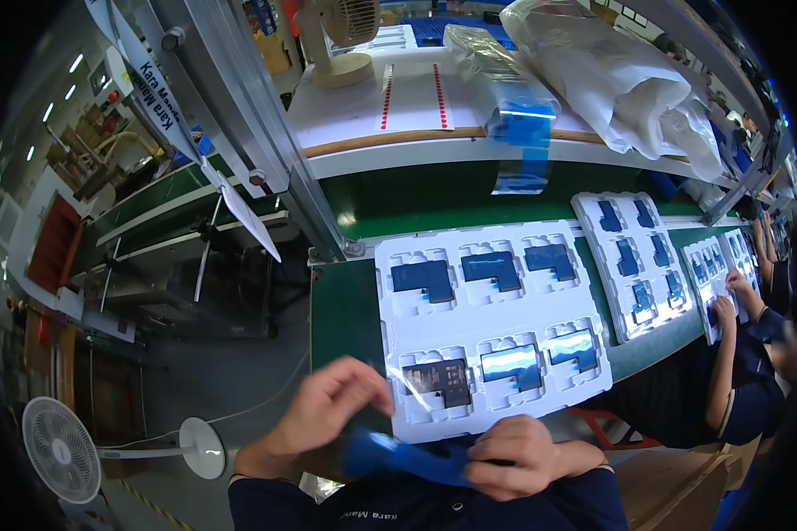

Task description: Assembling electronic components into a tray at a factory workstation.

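Observation:
In front of me lies a white plastic tray (469, 319) with several L-shaped flat batteries in its pockets. The lower-left battery (443, 380) shows a dark printed face, while others, such as the upper-left battery (421, 279), have a glossy blue surface. My left hand (336, 403) is beside the tray's lower-left edge, fingers pinched together; a shiny streak near the fingertips may be clear film, but I cannot make out what they hold. Below the tray's front edge, my right hand (515, 456) is closed on a strip of blue film (416, 462), blurred at its left end.
A second tray (633, 265) of similar batteries stands to the right; co-workers' hands (731, 301) work at farther trays. On the shelf above are a small fan (341, 66), a sticker sheet (416, 97), bagged blue film (509, 97) and a white bag (620, 80). A metal post (266, 133) rises at left.

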Available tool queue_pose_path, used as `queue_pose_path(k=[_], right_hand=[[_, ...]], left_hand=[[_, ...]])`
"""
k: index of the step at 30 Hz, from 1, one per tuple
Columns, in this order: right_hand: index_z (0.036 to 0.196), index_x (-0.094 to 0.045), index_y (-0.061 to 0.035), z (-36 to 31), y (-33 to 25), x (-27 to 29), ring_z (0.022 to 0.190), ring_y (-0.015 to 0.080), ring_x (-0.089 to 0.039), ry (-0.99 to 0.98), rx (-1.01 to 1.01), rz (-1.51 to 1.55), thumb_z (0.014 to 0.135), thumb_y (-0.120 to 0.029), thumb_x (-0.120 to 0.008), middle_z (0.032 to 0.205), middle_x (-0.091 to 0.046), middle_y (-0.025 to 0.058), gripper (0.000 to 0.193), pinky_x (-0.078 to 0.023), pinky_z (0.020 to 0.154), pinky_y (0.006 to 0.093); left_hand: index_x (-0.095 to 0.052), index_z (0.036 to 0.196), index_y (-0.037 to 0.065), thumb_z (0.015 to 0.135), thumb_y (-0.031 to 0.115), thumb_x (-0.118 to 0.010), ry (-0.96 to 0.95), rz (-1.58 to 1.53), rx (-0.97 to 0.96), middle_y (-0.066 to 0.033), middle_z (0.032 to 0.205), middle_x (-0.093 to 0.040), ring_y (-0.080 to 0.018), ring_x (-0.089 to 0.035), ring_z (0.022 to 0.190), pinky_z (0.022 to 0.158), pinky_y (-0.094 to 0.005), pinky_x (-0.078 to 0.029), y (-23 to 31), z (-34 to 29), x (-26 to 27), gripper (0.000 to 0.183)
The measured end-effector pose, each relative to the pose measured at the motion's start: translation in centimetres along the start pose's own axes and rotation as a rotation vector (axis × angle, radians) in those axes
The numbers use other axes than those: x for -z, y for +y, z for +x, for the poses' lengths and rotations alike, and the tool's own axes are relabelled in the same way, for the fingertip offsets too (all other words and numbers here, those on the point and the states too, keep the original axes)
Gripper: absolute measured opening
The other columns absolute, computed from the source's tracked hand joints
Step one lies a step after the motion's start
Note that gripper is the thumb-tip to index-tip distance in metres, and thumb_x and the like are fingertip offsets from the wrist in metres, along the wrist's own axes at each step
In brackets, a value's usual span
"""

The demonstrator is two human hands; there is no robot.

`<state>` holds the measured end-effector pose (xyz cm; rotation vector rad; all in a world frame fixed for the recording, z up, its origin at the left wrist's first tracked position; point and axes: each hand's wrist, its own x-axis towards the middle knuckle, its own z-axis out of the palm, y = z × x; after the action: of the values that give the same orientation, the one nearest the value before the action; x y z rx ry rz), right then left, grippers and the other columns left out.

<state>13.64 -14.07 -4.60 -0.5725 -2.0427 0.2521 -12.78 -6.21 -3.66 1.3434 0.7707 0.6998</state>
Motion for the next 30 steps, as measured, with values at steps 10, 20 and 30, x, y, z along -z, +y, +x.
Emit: queue_pose_path(k=[10, 20, 30], right_hand=[[0.09, -0.065, 0.0048, -0.1, 2.7, -1.9, 0.059, 0.0034, -0.053, 0.259, -1.238, 0.473, 0.091, -0.01, -0.066, 0.069, -0.061, 0.0009, 0.015, -0.042, 0.054, 0.0186], [0.09, -0.069, 0.0067, 0.3, 2.8, -4.0, 0.054, 0.0027, -0.047, 0.261, -1.253, 0.256, 0.087, -0.01, -0.069, 0.061, -0.06, 0.0002, 0.017, -0.038, 0.048, 0.0191], [0.088, -0.069, 0.0071, 0.8, 3.0, -3.8, 0.052, 0.0022, -0.042, 0.218, -1.275, 0.212, 0.086, -0.01, -0.07, 0.057, -0.055, -0.0008, 0.017, -0.033, 0.046, 0.0203]], left_hand=[[-0.067, 0.103, 0.001, 0.091, 0.003, -0.056, 0.034, 0.532, -0.145, -0.0047, 0.076, -0.055, -0.0106, -0.053, 0.067, 0.059, -0.0246, -0.042, -0.1, -1.6, 2.8, 0.016], [-0.069, 0.108, 0.004, 0.08, 0.003, -0.066, 0.048, 0.86, -0.476, -0.0063, 0.075, -0.058, -0.0197, -0.058, 0.065, 0.059, -0.0316, -0.047, -4.5, 0.5, 0.9, 0.028], [-0.069, 0.104, 0.004, 0.078, 0.003, -0.067, 0.068, 0.927, -0.554, -0.0043, 0.073, -0.055, -0.0186, -0.058, 0.064, 0.06, -0.0306, -0.048, -5.1, 0.6, 1.0, 0.026]])
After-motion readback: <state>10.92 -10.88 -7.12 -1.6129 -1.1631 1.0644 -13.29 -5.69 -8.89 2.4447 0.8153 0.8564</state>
